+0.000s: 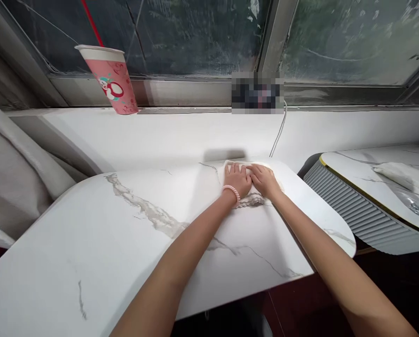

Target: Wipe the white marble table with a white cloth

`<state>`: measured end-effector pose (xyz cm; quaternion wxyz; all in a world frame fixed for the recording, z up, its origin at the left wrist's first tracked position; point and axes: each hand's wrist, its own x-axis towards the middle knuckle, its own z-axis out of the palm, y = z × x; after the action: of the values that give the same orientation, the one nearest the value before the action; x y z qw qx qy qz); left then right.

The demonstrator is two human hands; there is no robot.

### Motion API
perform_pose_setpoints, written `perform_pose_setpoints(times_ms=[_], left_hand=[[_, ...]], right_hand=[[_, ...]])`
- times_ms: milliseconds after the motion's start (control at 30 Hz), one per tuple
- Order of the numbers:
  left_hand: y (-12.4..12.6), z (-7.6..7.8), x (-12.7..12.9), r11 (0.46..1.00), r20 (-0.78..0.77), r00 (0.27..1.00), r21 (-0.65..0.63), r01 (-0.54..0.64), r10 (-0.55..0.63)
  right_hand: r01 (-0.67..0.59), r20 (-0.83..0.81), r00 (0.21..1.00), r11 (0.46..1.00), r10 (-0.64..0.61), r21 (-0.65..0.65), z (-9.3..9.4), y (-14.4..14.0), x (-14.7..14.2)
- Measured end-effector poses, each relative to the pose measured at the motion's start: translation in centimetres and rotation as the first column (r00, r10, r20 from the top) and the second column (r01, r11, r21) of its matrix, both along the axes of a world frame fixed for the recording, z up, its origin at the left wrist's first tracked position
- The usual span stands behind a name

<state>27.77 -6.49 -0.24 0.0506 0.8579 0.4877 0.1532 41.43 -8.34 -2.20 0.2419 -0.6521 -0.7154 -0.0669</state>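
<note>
My left hand [238, 179], with a pink beaded bracelet at its wrist, lies flat on a whitish cloth [252, 200] with its fingers spread. My right hand [264, 180] rests on the same cloth, fingers stretched out, its fingertips close to those of the left. Under both hands the cloth is flattened, with a crumpled edge toward me. It lies at the far edge of a white marble-patterned table [132, 262], near the wall.
A pink paper cup [114, 86] with a red straw stands on the window sill. Right of it is a pixelated object [257, 93] with a white cable [278, 128] hanging down. A ribbed cabinet [364, 206] holds a white packet [404, 178]. A curtain [16, 173] hangs left.
</note>
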Motion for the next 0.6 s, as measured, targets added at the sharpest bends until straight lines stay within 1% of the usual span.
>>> perform_pose_setpoints(times_ms=[200,367,467,600], left_hand=[[-6.2,0.1,-1.8,0.997,-0.027,0.997,0.022,0.072,-0.072],[-11.2,-0.4,-4.1,0.993,-0.012,0.995,0.064,0.097,-0.096],[-13.4,-0.6,-5.8,0.992,-0.001,0.995,0.084,0.096,-0.096],[-14.8,-0.6,-8.2,0.99,-0.003,0.996,0.108,0.088,-0.088]], right_hand=[[0.038,-0.003,0.999,0.999,-0.038,-0.011,0.2,-7.4,-1.8],[0.007,0.007,1.0,1.0,-0.007,0.013,0.3,-13.0,-3.9],[-0.006,0.009,1.0,1.0,0.006,0.013,0.4,-15.1,-5.6],[-0.014,-0.004,1.0,1.0,0.014,-0.008,0.5,-16.3,-8.0]])
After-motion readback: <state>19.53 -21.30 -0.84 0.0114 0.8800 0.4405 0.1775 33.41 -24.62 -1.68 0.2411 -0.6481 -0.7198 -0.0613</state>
